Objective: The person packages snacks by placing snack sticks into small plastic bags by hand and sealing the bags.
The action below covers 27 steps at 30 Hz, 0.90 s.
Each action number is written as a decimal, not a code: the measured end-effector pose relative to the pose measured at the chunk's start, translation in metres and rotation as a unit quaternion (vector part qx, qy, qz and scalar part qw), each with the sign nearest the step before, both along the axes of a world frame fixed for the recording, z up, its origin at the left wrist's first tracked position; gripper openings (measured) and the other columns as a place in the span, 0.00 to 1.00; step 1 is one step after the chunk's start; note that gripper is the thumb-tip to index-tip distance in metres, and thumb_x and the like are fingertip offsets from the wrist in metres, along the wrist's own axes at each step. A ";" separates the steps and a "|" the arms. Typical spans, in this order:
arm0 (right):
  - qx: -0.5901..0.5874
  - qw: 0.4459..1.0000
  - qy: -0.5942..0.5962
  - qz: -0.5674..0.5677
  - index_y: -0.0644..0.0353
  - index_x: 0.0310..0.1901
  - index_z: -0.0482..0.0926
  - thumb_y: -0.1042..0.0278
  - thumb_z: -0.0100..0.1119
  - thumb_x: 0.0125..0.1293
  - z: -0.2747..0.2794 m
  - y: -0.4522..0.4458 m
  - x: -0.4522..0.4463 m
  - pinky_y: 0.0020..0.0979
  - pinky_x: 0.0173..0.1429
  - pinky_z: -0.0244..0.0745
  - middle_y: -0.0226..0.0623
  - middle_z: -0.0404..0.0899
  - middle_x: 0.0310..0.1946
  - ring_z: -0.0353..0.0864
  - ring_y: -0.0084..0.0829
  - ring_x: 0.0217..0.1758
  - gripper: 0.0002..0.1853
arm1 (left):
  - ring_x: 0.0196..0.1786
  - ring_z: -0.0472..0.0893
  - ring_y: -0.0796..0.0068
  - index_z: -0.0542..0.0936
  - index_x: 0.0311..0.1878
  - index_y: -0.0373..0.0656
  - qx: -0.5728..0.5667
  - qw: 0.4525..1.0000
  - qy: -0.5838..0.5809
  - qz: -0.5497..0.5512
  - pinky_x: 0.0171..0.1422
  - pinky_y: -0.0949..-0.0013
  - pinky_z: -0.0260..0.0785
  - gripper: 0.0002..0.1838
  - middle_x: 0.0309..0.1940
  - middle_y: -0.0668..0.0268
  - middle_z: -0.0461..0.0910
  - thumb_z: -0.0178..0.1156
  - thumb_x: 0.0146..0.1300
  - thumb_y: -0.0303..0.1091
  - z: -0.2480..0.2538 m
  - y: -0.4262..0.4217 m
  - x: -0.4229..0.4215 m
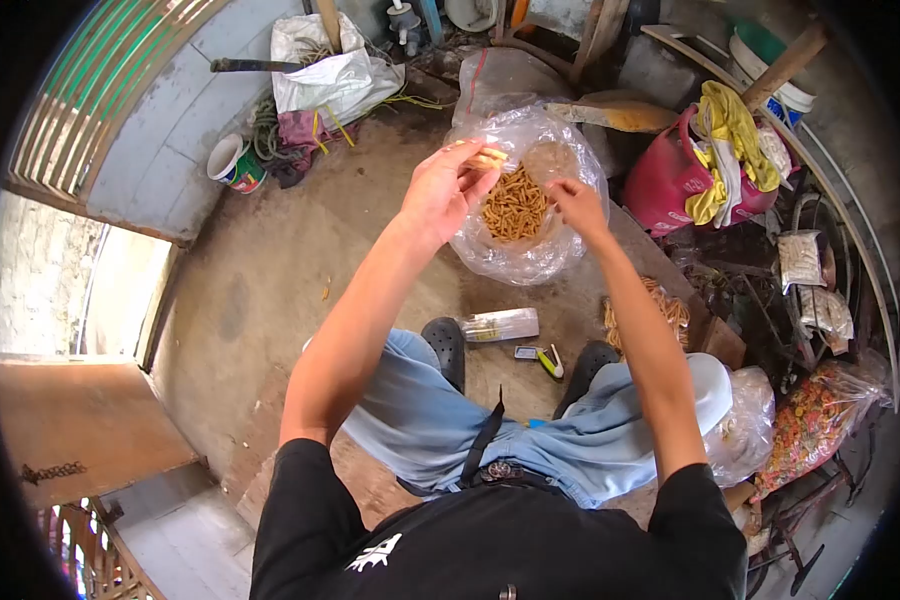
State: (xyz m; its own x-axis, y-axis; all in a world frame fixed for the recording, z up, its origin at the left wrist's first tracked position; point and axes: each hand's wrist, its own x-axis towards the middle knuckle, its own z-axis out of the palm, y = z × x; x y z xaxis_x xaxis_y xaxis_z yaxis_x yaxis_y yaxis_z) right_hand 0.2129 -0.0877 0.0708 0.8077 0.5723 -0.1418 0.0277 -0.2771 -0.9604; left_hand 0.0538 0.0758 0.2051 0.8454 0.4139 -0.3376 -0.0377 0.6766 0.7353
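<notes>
A large clear plastic bag (500, 262) lies opened on the floor in front of me, with brown stick-shaped snack pieces (515, 205) heaped inside. Above its left side, my left hand (442, 195) is closed on what looks like a small clear packet with pale sticks (485, 158) in it. My right hand (578, 208) is at the bag's right side, fingers bent together by the plastic; whether they pinch the film or a piece is too small to make out. Between my feet lie a stack of clear plastic packets (501, 325) and a green-and-white stapler (550, 362) beside a small box (526, 352).
More brown sticks in a bag (660, 310) rest by my right knee. A pink tub (660, 185) draped with yellow cloth stands at the right. Further right is a bag of colourful pieces (815, 415). A white sack (335, 75) and a small bucket (235, 165) are at the back left.
</notes>
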 end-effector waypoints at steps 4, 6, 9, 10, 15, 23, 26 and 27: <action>-0.083 0.993 -0.069 0.039 0.60 0.38 0.84 0.60 0.58 0.60 -0.094 0.028 -0.004 0.31 0.42 0.75 0.39 0.84 0.31 0.82 0.31 0.34 0.13 | 0.39 0.79 0.80 0.78 0.44 0.39 0.007 1.000 0.001 -0.003 0.44 0.79 0.78 0.09 0.37 0.66 0.80 0.56 0.67 0.34 0.013 -0.003 0.006; -0.100 0.989 -0.095 0.052 0.59 0.39 0.84 0.61 0.57 0.59 -0.134 0.043 -0.007 0.34 0.45 0.75 0.42 0.83 0.34 0.82 0.36 0.38 0.13 | 0.36 0.79 0.82 0.78 0.44 0.37 -0.007 1.000 -0.014 -0.026 0.42 0.80 0.78 0.10 0.35 0.66 0.80 0.55 0.67 0.34 0.014 -0.001 0.008; -0.145 0.981 -0.121 0.047 0.58 0.43 0.83 0.62 0.56 0.58 -0.170 0.068 -0.017 0.40 0.49 0.75 0.47 0.83 0.39 0.82 0.43 0.44 0.14 | 0.33 0.79 0.83 0.78 0.45 0.36 -0.028 1.000 -0.006 0.002 0.39 0.82 0.78 0.11 0.34 0.67 0.80 0.54 0.68 0.34 0.023 0.000 0.010; -0.171 0.977 -0.122 0.027 0.57 0.46 0.82 0.62 0.55 0.57 -0.169 0.078 -0.018 0.42 0.52 0.74 0.49 0.82 0.40 0.81 0.46 0.46 0.16 | 0.32 0.79 0.83 0.78 0.45 0.36 -0.025 1.000 -0.015 0.003 0.39 0.82 0.79 0.12 0.33 0.68 0.80 0.54 0.68 0.35 0.022 0.004 0.011; -0.245 0.964 -0.102 -0.004 0.56 0.60 0.70 0.61 0.56 0.58 -0.169 0.111 -0.011 0.44 0.55 0.73 0.52 0.80 0.45 0.79 0.50 0.49 0.27 | 0.36 0.81 0.82 0.77 0.45 0.37 -0.048 0.998 -0.040 0.014 0.40 0.81 0.80 0.11 0.36 0.67 0.80 0.52 0.69 0.35 0.019 0.019 0.010; -0.170 0.983 -0.065 -0.035 0.57 0.48 0.79 0.64 0.60 0.58 -0.180 0.135 0.009 0.37 0.55 0.72 0.47 0.81 0.45 0.79 0.43 0.50 0.16 | 0.37 0.78 0.79 0.75 0.46 0.39 -0.071 0.997 -0.022 0.030 0.38 0.78 0.80 0.09 0.38 0.64 0.78 0.56 0.67 0.32 0.021 0.023 0.013; -0.121 0.992 -0.017 -0.038 0.61 0.32 0.81 0.70 0.63 0.55 -0.198 0.138 0.013 0.34 0.44 0.75 0.40 0.83 0.31 0.82 0.36 0.35 0.05 | 0.38 0.81 0.81 0.76 0.46 0.38 -0.049 0.998 -0.031 0.013 0.39 0.82 0.80 0.11 0.39 0.66 0.81 0.53 0.69 0.36 0.019 0.024 0.013; -0.119 0.992 -0.017 -0.039 0.61 0.32 0.81 0.70 0.63 0.55 -0.199 0.138 0.014 0.34 0.44 0.75 0.40 0.83 0.31 0.82 0.36 0.35 0.05 | 0.38 0.81 0.82 0.76 0.46 0.38 -0.048 0.998 -0.031 0.008 0.40 0.81 0.80 0.11 0.39 0.67 0.81 0.53 0.69 0.36 0.020 0.023 0.013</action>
